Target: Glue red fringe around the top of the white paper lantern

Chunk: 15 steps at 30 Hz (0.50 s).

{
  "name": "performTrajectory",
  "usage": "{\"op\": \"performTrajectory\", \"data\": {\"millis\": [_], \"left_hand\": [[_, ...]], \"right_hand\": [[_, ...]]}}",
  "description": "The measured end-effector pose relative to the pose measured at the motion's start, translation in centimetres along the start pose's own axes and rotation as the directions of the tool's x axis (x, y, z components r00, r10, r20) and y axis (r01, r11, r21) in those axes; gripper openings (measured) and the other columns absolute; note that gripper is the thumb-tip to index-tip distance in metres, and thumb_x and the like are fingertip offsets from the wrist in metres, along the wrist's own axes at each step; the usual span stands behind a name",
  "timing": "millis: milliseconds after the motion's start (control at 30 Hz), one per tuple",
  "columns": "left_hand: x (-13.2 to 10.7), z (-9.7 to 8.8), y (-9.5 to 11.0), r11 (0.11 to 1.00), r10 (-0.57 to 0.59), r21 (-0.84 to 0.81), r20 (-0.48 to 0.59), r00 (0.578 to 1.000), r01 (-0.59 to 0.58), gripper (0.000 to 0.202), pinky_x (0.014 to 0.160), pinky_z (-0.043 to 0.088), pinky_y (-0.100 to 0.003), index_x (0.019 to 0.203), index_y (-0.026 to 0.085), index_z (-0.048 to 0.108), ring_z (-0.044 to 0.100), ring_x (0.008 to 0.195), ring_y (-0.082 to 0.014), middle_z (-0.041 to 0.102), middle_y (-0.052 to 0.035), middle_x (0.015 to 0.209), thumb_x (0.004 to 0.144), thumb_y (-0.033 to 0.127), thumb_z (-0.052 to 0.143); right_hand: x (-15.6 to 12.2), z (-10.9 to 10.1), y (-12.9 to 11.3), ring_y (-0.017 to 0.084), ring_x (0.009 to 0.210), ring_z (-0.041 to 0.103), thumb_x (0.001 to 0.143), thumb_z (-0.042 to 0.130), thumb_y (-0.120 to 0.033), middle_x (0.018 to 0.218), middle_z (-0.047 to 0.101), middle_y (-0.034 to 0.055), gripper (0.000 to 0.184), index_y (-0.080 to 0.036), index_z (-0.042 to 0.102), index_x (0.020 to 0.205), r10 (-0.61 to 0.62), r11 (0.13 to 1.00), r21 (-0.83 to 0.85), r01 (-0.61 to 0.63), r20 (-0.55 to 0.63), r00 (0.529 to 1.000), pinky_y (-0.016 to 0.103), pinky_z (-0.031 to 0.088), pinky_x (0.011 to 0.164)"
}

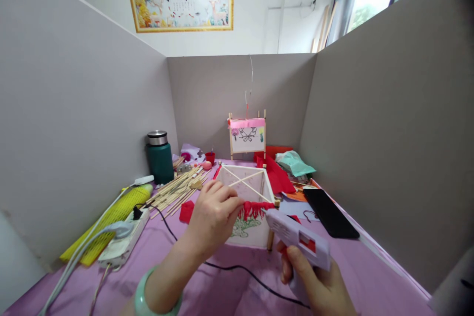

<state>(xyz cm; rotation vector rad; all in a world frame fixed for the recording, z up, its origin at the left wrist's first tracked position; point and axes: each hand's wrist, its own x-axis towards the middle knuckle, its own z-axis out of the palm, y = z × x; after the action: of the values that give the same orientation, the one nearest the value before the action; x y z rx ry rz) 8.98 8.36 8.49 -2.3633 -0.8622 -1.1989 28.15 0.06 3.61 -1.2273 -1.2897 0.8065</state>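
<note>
My left hand (215,215) pinches one end of a red fringe trim (255,209) along the top edge of a box-shaped paper lantern (259,232). Two thin sticks cross over the lantern's open top, and a green drawing shows on its near panel. Wrapped around the handle of a lavender hot glue gun (296,234), my right hand (318,284) has a finger at the red trigger. The glue gun's nozzle points left at the fringe, close to the lantern's near right corner; whether it touches is too small to tell.
A finished-looking lantern (248,139) stands behind. On the left are wooden sticks (181,187), a green bottle (160,158), a power strip (124,242) and yellow netting (111,222). A black phone (331,213) and red fabric (276,175) lie right. A black cord (237,267) crosses the front.
</note>
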Motion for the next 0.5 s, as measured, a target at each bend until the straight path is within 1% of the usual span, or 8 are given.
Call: {"op": "performTrajectory", "data": {"millis": [133, 200, 300, 367, 500], "left_hand": [[0.11, -0.07, -0.09, 1.0, 0.017, 0.007, 0.024, 1.0, -0.017, 0.016, 0.08, 0.043, -0.041, 0.083, 0.019, 0.069, 0.054, 0.072, -0.017, 0.065, -0.0029, 0.075, 0.086, 0.014, 0.053], [0.2, -0.27, -0.07, 1.0, 0.011, -0.007, 0.03, 0.999, -0.011, 0.016, 0.08, 0.043, -0.04, 0.086, 0.019, 0.068, 0.054, 0.073, -0.0173, 0.066, -0.0032, 0.076, 0.086, 0.014, 0.053], [0.33, -0.63, 0.03, 1.0, -0.008, -0.021, 0.011, 1.0, 0.008, 0.02, 0.079, 0.043, -0.039, 0.092, 0.02, 0.068, 0.054, 0.076, -0.0182, 0.065, -0.0044, 0.08, 0.086, 0.012, 0.051], [0.38, -0.76, 0.12, 1.0, 0.002, -0.02, 0.009, 1.0, -0.002, 0.023, 0.078, 0.043, -0.039, 0.093, 0.021, 0.068, 0.053, 0.077, -0.0185, 0.064, -0.0048, 0.082, 0.085, 0.01, 0.05], [0.33, -0.6, 0.22, 0.999, 0.049, 0.01, 0.055, 0.997, -0.05, 0.028, 0.08, 0.042, -0.04, 0.091, 0.023, 0.07, 0.052, 0.078, -0.0183, 0.063, -0.004, 0.083, 0.083, 0.006, 0.049]], "right_hand": [[-0.05, -0.07, -0.04, 0.016, 0.051, 0.056, 0.079, 0.052, -0.062, 0.05, 0.059, 0.0042, 0.056, -0.016, 0.058, 0.047, -0.013, 1.0, -0.012, 0.013, -0.004, 1.0, 0.025, 0.045, 0.053], [-0.06, -0.13, 0.01, 0.016, 0.051, 0.056, 0.079, 0.051, -0.063, 0.05, 0.059, 0.0037, 0.054, -0.016, 0.062, 0.053, -0.011, 1.0, -0.024, 0.011, 0.0, 1.0, 0.025, 0.044, 0.053], [-0.07, -0.21, 0.12, 0.017, 0.05, 0.056, 0.078, 0.052, -0.063, 0.049, 0.059, 0.0029, 0.052, -0.015, 0.067, 0.062, -0.007, 0.999, -0.033, 0.006, -0.005, 1.0, 0.025, 0.043, 0.053], [-0.08, -0.23, 0.14, 0.017, 0.051, 0.055, 0.078, 0.052, -0.063, 0.049, 0.058, 0.0029, 0.052, -0.015, 0.067, 0.062, -0.002, 0.999, -0.032, 0.002, -0.002, 1.0, 0.025, 0.043, 0.053], [-0.14, -0.26, -0.01, 0.017, 0.052, 0.055, 0.078, 0.051, -0.064, 0.05, 0.059, 0.0032, 0.054, -0.016, 0.065, 0.059, 0.014, 0.999, -0.029, -0.014, 0.004, 1.0, 0.025, 0.043, 0.053]]}}
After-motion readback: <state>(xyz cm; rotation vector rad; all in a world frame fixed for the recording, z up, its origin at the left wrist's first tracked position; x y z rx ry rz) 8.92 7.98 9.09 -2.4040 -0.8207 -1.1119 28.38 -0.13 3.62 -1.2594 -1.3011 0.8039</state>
